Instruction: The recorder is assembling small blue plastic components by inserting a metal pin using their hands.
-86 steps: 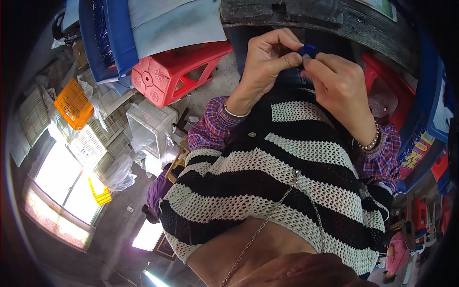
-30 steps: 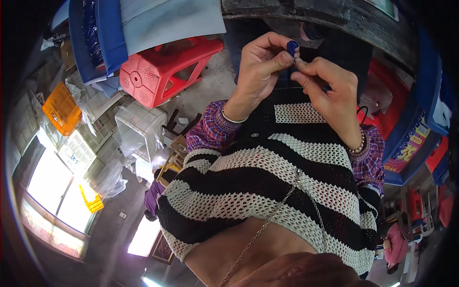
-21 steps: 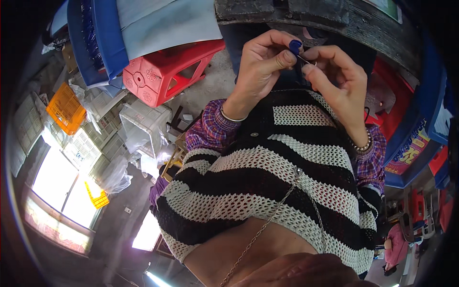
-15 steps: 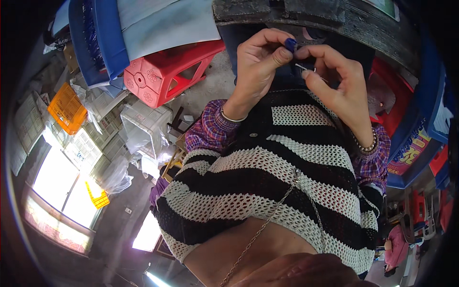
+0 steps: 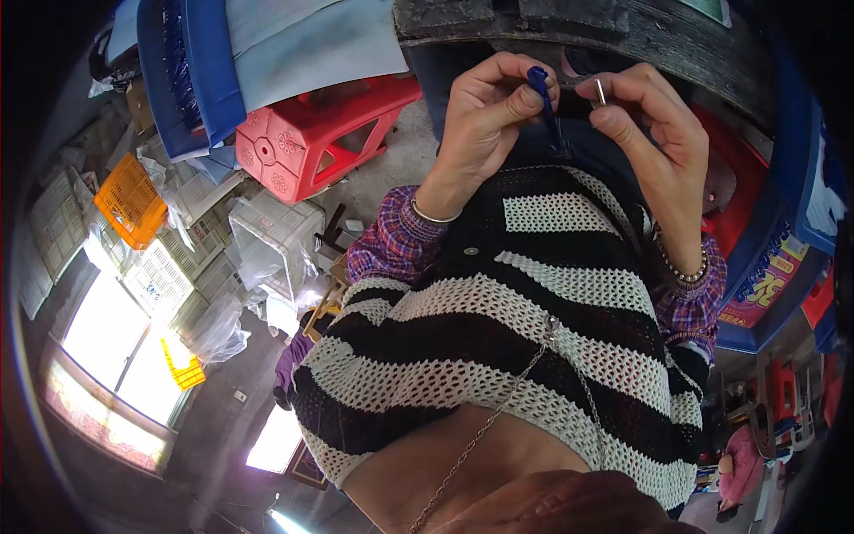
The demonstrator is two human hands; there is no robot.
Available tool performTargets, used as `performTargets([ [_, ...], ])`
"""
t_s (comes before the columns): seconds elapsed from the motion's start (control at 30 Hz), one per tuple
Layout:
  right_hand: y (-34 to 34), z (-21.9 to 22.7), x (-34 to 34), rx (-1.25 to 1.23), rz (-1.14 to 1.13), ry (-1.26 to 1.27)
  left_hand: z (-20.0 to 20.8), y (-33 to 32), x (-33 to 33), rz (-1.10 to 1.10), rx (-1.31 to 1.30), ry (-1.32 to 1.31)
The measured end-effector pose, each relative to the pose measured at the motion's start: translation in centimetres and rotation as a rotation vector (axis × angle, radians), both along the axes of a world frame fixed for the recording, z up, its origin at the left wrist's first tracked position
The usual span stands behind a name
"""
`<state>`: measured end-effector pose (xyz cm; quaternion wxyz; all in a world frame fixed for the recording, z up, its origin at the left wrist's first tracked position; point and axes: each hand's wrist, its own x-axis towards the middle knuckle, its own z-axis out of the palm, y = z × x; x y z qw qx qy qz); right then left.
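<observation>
My left hand [image 5: 494,111] pinches a small dark blue plastic piece [image 5: 538,78] between thumb and forefinger. Its narrow part hangs down from the fingers, toward my lap; its exact kind I cannot make out. To the right, my right hand [image 5: 654,125] holds a short silver metal pin [image 5: 600,92] upright between thumb and forefinger. A small gap parts the two hands, and the blue piece and the pin do not touch. Both hands are raised over my lap, close to the edge of a dark, worn bench [image 5: 587,25].
A red plastic stool [image 5: 289,147] stands left, with a grey-white board [image 5: 311,44] above it. Blue bins [image 5: 213,76] flank it, and another blue bin [image 5: 756,329] is on the right. Crates and plastic bags [image 5: 218,334] pile farther left. Another person [image 5: 740,463] is at lower right.
My hands have moved apart, the right one going right with the metal pin. The blue piece now shows its long narrow part below my left fingers.
</observation>
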<state>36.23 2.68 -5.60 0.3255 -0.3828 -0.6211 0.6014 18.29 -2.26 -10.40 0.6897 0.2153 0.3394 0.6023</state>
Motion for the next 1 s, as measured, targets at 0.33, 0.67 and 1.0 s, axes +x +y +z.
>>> performTargets([
  [0.33,-1.0,-0.1,-0.5,-0.204,-0.059,0.171,0.2,0.1,0.2,-0.004,-0.005,-0.018],
  [0.67,-1.1,-0.3,-0.7,-0.054,0.003,-0.053,0.2,0.1,0.3,0.026,-0.012,-0.024],
  [1.0,-1.1,0.0,-0.8,-0.01,-0.013,-0.081,0.2,0.2,0.3,0.014,0.034,0.029],
])
